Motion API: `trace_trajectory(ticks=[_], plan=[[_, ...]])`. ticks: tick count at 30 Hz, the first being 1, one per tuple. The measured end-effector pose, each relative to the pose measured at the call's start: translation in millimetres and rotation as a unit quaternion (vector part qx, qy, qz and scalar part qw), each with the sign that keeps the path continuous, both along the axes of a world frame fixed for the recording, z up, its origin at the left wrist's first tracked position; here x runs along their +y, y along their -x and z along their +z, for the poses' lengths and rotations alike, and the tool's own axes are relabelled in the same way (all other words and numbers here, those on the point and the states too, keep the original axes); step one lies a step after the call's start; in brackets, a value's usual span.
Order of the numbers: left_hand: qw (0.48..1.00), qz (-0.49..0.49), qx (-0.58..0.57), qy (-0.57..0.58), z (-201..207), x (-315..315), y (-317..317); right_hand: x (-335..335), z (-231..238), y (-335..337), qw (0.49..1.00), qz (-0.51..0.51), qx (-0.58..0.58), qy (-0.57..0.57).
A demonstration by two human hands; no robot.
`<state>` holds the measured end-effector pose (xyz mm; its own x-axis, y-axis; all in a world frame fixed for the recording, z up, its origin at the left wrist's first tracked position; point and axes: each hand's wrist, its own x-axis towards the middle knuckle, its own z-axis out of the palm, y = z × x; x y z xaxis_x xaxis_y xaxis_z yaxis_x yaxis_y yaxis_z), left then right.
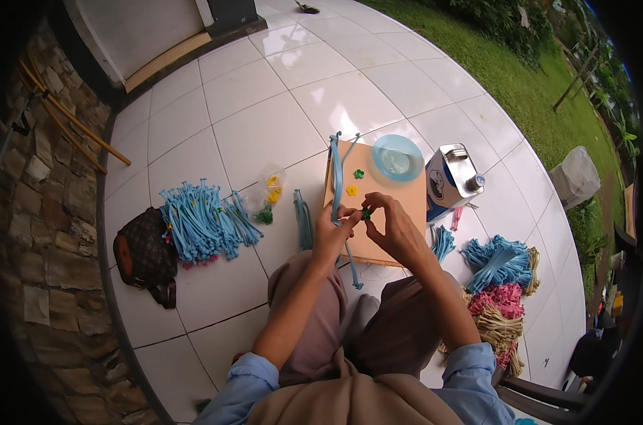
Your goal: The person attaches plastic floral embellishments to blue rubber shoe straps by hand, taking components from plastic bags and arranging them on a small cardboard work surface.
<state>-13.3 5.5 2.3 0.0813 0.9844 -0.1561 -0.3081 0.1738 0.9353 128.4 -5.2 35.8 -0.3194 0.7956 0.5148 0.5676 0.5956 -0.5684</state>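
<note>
My left hand (328,235) is closed round a long light-blue cord (336,170), which runs up past the board's left edge; a thinner end hangs below the fingers. Between the fingertips of both hands is a small dark-green flower-shaped piece (366,213), which my right hand (401,237) pinches from the right. How the piece meets the cord is hidden by the fingers. Under the hands lies a tan board (399,244). On it rest a green flower piece (359,173), a yellow flower piece (351,190) and a translucent blue bowl (383,164) at the far right corner.
A metal can (454,173) stands right of the board. Blue cord bundles (497,258) lie right, above pink (502,301) and beige bundles (497,327). To the left are a blue cord pile (201,219), a brown bag (146,244) and a plastic bag of yellow pieces (270,185).
</note>
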Motion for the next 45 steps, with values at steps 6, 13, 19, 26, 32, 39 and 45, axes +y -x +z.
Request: trace_trajectory(ticks=[6,13,19,26,32,39,45], plan=[[0.991,-0.054,-0.107,0.066,-4,1,9,0,8,-6,0.993,0.031,-0.079,-0.077],[0.986,-0.054,-0.123,0.095,13,-2,2,-1,11,-1,0.994,-0.046,0.091,-0.038],[0.99,-0.112,-0.085,-0.032,-1,-6,0,4,9,3,0.822,-0.007,0.495,0.281],[0.997,-0.067,-0.036,-0.026,-3,-8,-7,9,-3,8,0.772,-0.026,0.531,0.35],[0.996,-0.074,-0.002,-0.053,-4,-10,-10,12,-8,10,0.791,-0.045,0.519,0.321],[0.995,-0.077,0.023,-0.063,-5,-11,-11,11,-6,11,0.801,-0.047,0.514,0.304],[0.992,-0.101,0.033,-0.062,-4,-12,-8,10,-7,12,0.809,-0.053,0.502,0.3]])
